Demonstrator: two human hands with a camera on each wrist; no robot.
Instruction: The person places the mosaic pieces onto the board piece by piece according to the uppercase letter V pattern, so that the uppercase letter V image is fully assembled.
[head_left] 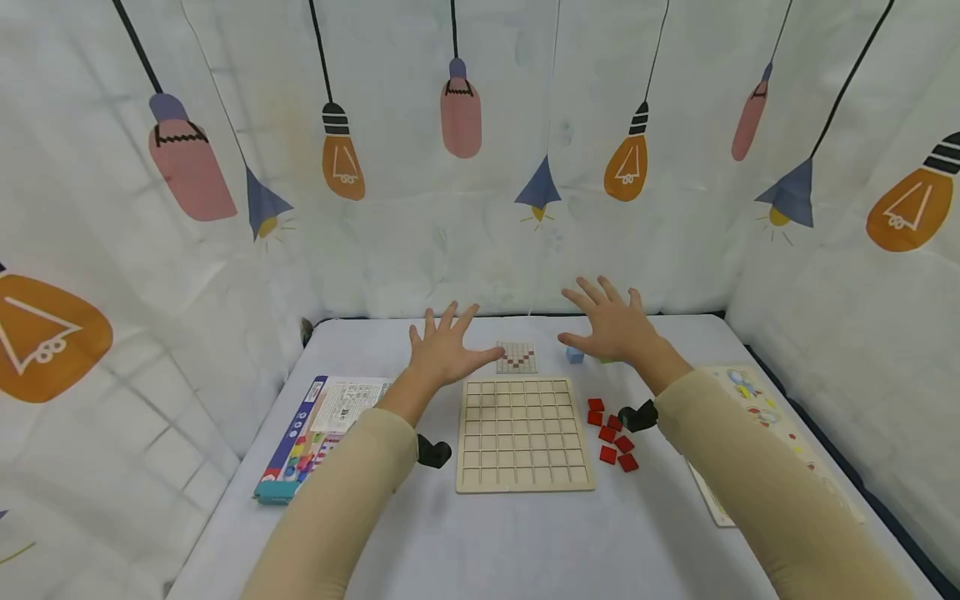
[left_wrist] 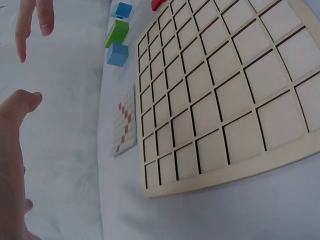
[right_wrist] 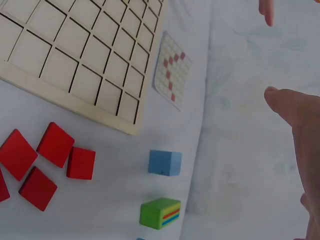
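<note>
My left hand (head_left: pixel 442 354) is raised over the back of the table with its fingers spread, holding nothing. The right hand (head_left: pixel 615 329) hovers likewise, fingers spread apart, also touching nothing. Below and between them lies a wooden grid board (head_left: pixel 525 435) with bare squares. Just behind the board is a small pattern card (head_left: pixel 517 357) with red squares, near the left thumb. Several red square blocks (head_left: pixel 607 433) lie loose to the right of the board. Beneath the right hand sit a blue block (right_wrist: pixel 165 162) and a green block (right_wrist: pixel 159 213) with coloured stripes.
A colourful box (head_left: pixel 322 429) lies at the table's left, partly behind the left sleeve. On the right, a printed board (head_left: pixel 765 408) is partly covered by the right sleeve. A white curtain (head_left: pixel 510 250) with printed lamps hangs behind the table.
</note>
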